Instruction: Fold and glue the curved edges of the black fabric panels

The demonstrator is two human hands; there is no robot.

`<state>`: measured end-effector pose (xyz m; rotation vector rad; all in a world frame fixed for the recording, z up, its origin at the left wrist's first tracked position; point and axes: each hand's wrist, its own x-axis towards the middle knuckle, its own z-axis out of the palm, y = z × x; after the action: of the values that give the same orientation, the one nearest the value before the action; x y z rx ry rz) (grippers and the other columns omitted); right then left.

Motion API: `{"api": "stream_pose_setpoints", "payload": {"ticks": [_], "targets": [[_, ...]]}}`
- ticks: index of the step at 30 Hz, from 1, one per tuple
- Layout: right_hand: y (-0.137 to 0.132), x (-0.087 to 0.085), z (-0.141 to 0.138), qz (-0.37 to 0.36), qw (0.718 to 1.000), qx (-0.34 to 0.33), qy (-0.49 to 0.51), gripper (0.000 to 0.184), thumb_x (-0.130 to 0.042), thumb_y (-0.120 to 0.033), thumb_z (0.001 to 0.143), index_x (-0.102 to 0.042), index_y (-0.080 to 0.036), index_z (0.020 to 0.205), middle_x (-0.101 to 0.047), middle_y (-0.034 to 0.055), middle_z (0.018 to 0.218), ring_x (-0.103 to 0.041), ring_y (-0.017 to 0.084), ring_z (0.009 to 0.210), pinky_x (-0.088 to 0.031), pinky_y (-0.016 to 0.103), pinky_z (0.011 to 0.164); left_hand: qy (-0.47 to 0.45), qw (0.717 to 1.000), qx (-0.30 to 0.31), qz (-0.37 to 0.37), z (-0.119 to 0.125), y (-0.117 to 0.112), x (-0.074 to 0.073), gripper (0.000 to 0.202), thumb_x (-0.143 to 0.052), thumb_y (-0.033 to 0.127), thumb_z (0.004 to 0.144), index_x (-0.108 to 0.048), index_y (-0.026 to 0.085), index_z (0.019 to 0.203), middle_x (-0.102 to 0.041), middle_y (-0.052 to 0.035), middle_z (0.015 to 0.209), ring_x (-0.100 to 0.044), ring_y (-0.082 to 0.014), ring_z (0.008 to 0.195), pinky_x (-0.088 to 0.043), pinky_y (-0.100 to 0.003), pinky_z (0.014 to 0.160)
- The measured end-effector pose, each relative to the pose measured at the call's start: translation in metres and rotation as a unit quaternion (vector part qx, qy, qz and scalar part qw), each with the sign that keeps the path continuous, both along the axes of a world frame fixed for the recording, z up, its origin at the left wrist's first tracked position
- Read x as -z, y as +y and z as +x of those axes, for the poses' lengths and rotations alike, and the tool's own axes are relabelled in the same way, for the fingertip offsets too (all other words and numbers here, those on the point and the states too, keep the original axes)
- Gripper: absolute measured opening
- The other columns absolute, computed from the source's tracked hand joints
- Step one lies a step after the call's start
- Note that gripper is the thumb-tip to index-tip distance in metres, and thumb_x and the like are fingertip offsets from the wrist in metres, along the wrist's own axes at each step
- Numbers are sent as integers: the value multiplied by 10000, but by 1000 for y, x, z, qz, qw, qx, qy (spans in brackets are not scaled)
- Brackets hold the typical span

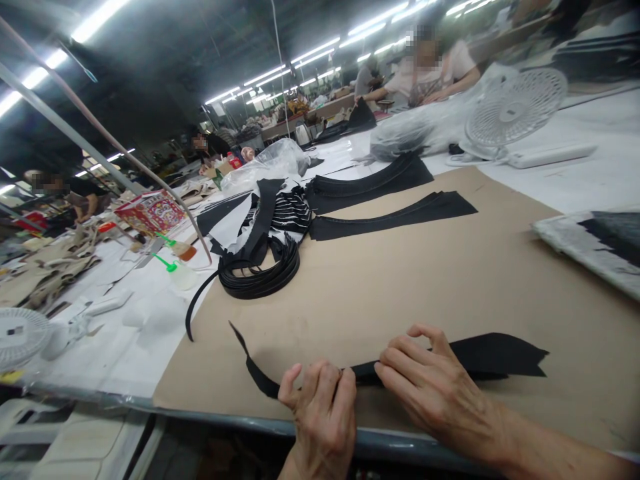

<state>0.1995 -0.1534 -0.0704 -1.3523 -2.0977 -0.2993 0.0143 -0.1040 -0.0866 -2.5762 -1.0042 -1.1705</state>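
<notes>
A long black fabric strip (493, 353) lies near the table's front edge, its left end curling up off the surface. My left hand (325, 407) grips the strip left of its middle, fingers bent over it. Farther right, my right hand (430, 380) is closed on the same strip, and its wide notched end sticks out beyond the knuckles. Both hands hide parts of the strip between and under the fingers. Ahead of them rests a coil of black cord (260, 283). Behind the coil lie two curved black fabric pieces, the nearer piece (390, 217) and the farther piece (370, 183).
Brown paper (350, 287) covers the worktop. At the right sits a white board with dark fabric (590, 243). White fans stand at the back right (515, 110) and far left (20, 337). Green-tipped bottles (180, 275) and a red patterned box (150, 212) are left. Several people work beyond.
</notes>
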Motion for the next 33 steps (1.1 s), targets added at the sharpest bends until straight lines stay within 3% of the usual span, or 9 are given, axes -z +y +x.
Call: {"api": "stream_pose_setpoints", "payload": {"ticks": [8, 13, 26, 29, 33], "targets": [[-5, 2, 0, 2, 999, 3, 40, 311, -346, -73, 990, -589, -181, 829, -620, 8, 769, -530, 154, 767, -297, 419, 913, -17, 999, 6, 28, 2, -3, 3, 228, -472, 77, 936, -638, 210, 854, -626, 35, 678, -638, -127, 855, -168, -393, 1069], [-2, 3, -2, 18, 999, 0, 35, 211, -434, -112, 976, -613, -185, 892, -641, 4, 797, -540, 164, 781, -292, 432, 927, -54, 997, 14, 61, 7, -2, 5, 260, -458, 57, 929, -647, 188, 808, -614, 28, 657, -627, -126, 839, -191, -389, 1051], [7, 3, -2, 60, 998, -28, -9, 313, -377, -79, 980, -543, -178, 733, -526, -8, 670, -449, 159, 694, -305, 421, 919, -52, 997, 7, 55, 15, -4, 1, 276, -443, 52, 932, -632, 179, 776, -599, 15, 683, -611, -120, 844, -196, -392, 1029], [8, -1, 0, 42, 999, -21, 6, 318, -357, -99, 991, -547, -183, 750, -547, -3, 694, -466, 163, 707, -302, 421, 913, -42, 998, 11, 53, 14, -4, -1, 260, -452, 55, 925, -628, 184, 783, -600, 17, 689, -616, -123, 857, -187, -389, 1040], [7, -6, 0, -2, 1000, -18, 24, 175, -468, -178, 964, -587, -190, 836, -600, 8, 781, -514, 181, 779, -296, 438, 929, -35, 998, 9, 45, 13, -4, -1, 268, -435, 48, 922, -622, 182, 784, -594, 11, 710, -606, -124, 853, -187, -391, 1033]]}}
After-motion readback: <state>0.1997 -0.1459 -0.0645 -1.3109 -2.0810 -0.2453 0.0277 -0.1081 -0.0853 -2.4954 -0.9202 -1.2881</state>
